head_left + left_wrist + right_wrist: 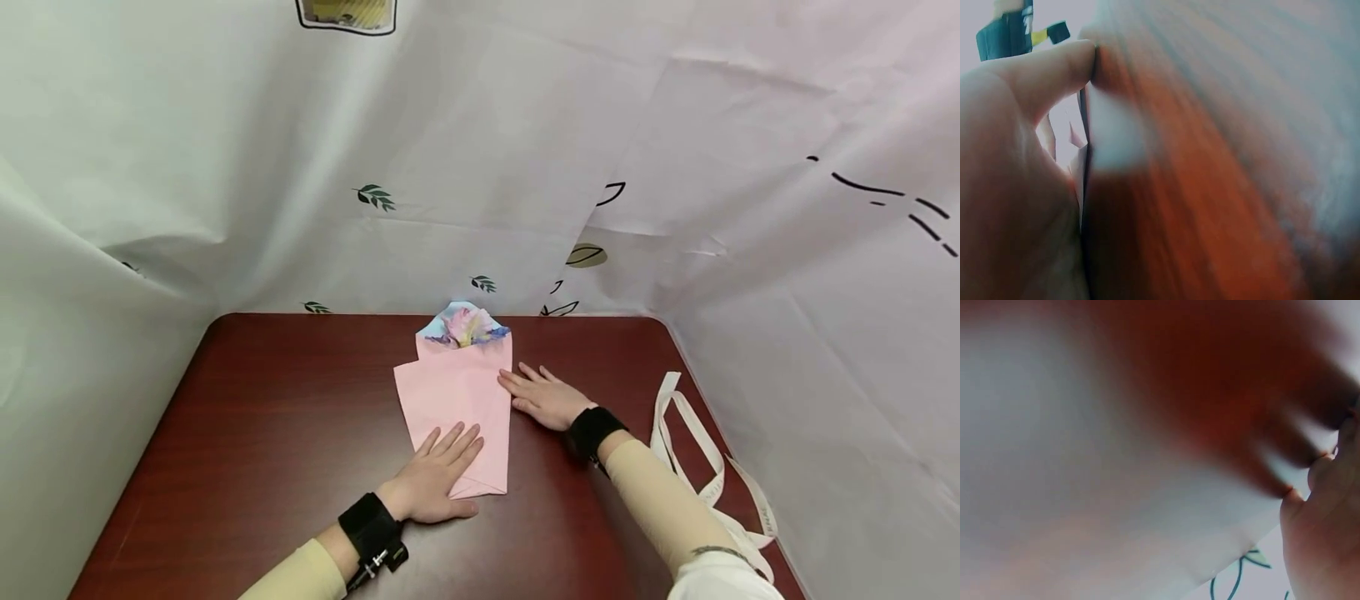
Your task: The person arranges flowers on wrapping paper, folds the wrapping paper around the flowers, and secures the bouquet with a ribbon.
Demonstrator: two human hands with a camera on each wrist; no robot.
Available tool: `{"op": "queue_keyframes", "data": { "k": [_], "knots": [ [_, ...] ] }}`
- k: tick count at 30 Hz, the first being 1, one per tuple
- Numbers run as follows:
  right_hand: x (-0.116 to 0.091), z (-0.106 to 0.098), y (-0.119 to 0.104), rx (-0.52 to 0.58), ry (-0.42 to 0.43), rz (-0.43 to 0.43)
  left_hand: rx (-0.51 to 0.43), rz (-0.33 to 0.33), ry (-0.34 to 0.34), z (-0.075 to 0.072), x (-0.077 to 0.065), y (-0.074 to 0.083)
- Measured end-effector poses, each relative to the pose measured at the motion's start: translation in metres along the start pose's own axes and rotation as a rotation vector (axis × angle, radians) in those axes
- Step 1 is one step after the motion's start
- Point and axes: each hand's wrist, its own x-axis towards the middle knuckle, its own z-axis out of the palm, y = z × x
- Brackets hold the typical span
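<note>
A folded sheet of pink wrapping paper (457, 392) lies on the table, wrapped about a flower (468, 327) with pink petals and blue edges that shows at its top. My left hand (431, 479) rests on the paper's lower left part with fingers spread and straight, the thumb touching the table below it. Along the paper's right edge lies my right hand (551, 400), its fingers extended and the fingertips touching that edge. In the left wrist view the left hand's thumb (1054, 69) meets the tabletop. The right wrist view shows part of the right hand (1329, 519) against the table.
A long white ribbon (708, 450) lies loosely looped at the right side of the dark red wooden table (300, 400). White printed cloth (480, 167) hangs behind and along both sides of the table.
</note>
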Motion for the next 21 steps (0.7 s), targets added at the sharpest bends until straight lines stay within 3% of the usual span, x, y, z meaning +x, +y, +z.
{"op": "queue_keyframes", "data": {
  "k": [6,13,16,19,21],
  "knots": [
    [0.021,-0.012,0.018,-0.010,-0.030,0.078,-0.008,-0.008,-0.017,-0.008,-0.001,0.005],
    [0.024,-0.013,0.023,-0.014,-0.055,0.182,0.028,0.012,0.015,0.007,0.000,0.005],
    [0.025,-0.016,0.011,0.011,-0.032,0.228,0.030,0.005,0.004,0.006,0.001,0.003],
    [0.018,-0.018,-0.015,0.059,0.078,0.254,0.024,-0.003,-0.007,0.002,0.001,0.000],
    [0.002,-0.015,-0.039,0.100,0.159,0.227,0.011,0.012,0.015,0.004,0.000,-0.003]
  ]
}}
